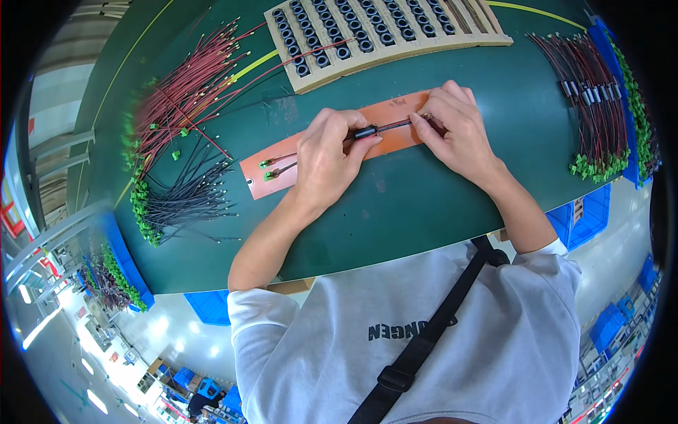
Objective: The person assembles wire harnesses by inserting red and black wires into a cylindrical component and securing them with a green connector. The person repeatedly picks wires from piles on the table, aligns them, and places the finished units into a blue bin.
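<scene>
Over a long copper-coloured board [395, 99] on the green table, my left hand [328, 155] pinches a black cylindrical ferrite core [366, 132]. A red and a black wire run through the core. On my left, their green connectors [268, 169] lie at the board's end. My right hand [455, 131] has its fingers closed round the wires [395, 124] on the other side of the core; the wire tips are hidden by the fingers.
Red wires [191, 85] with green ends and a bundle of black wires [191, 194] lie on the left. A cardboard tray [395, 53] with rows of black cores stands at the far side. Finished-looking wire sets with cores [593, 92] lie at the right, beside a blue bin [613, 78].
</scene>
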